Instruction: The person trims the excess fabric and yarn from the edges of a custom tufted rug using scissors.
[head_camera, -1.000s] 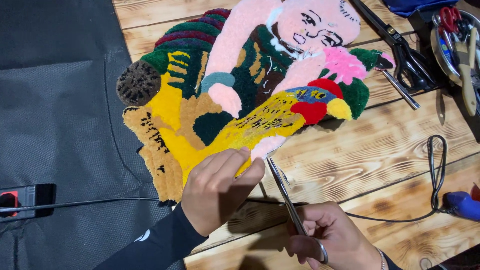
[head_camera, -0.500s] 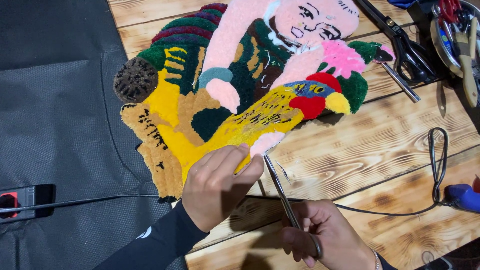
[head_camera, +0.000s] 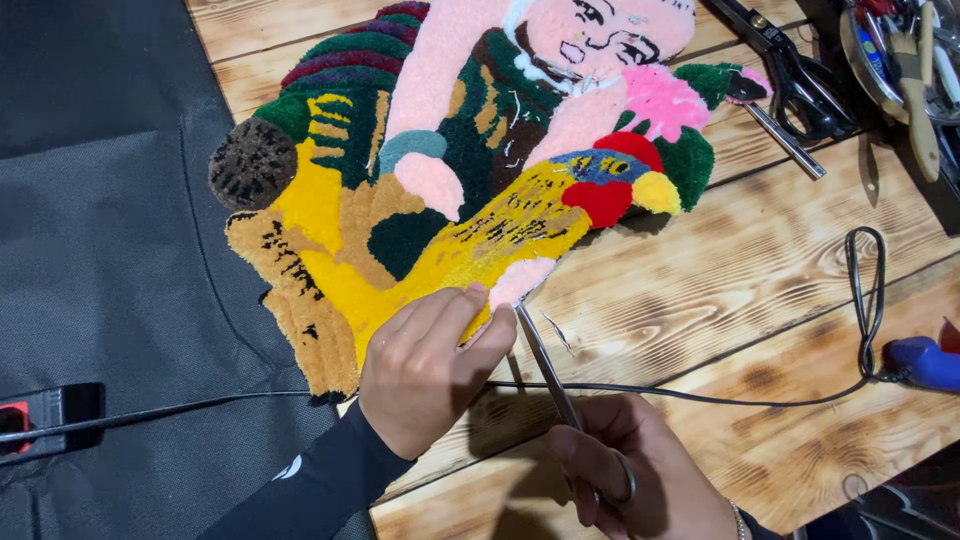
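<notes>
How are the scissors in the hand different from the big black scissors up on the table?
The thin scissors are slim and silvery, held in the right hand, tips at the rug edge. The black scissors are bigger with dark handles, lying untouched on the wooden table. Both are metal cutting tools.

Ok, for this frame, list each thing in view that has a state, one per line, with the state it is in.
Tufted rug: flat on the wooden table, lower edge pinned down.
Left hand: pressing the rug's lower edge.
Right hand: gripping small scissors.
Small scissors: tips at the rug's pink edge; open or closed unclear.
Large black scissors: lying unheld.
Black cable: slack across the table.
</notes>
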